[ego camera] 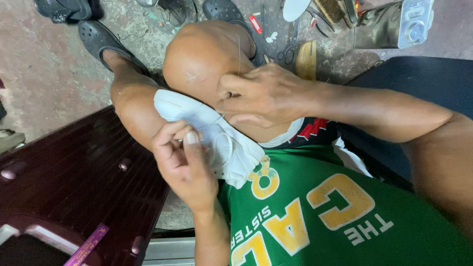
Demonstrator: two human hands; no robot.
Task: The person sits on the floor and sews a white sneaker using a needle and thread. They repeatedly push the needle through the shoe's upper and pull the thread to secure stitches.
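White shoe [212, 143] — held in the lap, wedged between the two bare knees, toe end pointing up-left in the head view, heel end down against the green jersey [320, 216]. Upper is white and smooth; a thin loop of thread lies over its side.

Left hand [185, 165] clasps the shoe from the near side, thumb and forefinger pinched together over the upper, the other fingers curled under. Whether something small sits in that pinch, cannot tell.

Right hand [263, 93] presses down on the shoe's far edge, fingers bent and closed against it, resting on the knee [202, 59]. A fine thread [240, 51] rises straight up from this hand across the knee — pinched between the fingertips, it seems.

Around: dark wooden cabinet [84, 182] to the left, a purple strip lying on it. Concrete floor [44, 69] beyond the knees, with dark clogs [98, 37], scissors [287, 49], a brush [306, 59] and a metal can [394, 24] well apart from the shoe. Dark blue seat [419, 79] under the right arm.
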